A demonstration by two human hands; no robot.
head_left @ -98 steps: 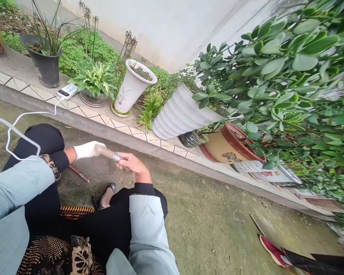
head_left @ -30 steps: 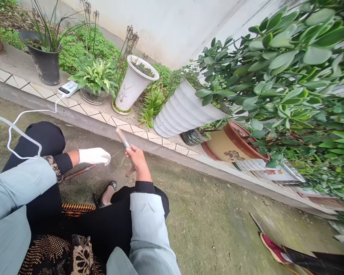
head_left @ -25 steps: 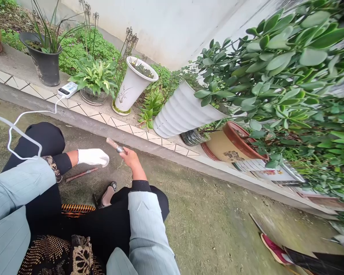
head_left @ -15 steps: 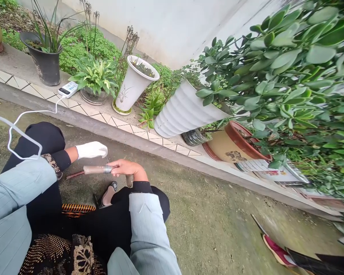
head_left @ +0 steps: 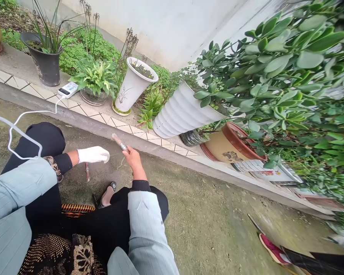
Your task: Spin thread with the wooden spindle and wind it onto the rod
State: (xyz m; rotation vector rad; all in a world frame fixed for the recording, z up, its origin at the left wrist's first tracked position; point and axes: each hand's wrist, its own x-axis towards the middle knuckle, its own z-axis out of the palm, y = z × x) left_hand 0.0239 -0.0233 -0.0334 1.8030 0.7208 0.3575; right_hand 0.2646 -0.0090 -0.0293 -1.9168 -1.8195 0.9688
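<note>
My right hand (head_left: 133, 157), bare, is wrapped round a brownish stick (head_left: 119, 141) with a greyish band of winding near my fingers. The stick points up and to the left, and its lower part is hidden by my hand. In a white glove, my left hand (head_left: 94, 154) is to the left of it with its fingers curled down and pressed together. A thin pale strand (head_left: 116, 156) runs faintly between the two hands. Below the glove shows a short reddish stick (head_left: 87, 172); whether it lies on the ground or hangs, I cannot tell.
Potted plants line a tiled ledge, among them a white pot (head_left: 136, 86) and a ribbed white pot (head_left: 186, 110). A white power bank (head_left: 68, 90) with a cable (head_left: 37, 111) sits on the ledge. At lower right is another person's red shoe (head_left: 272, 249).
The stick in my right hand has swung from lying level to pointing up and left, and that hand has shifted right and slightly up. My gloved left hand has moved slightly right.
</note>
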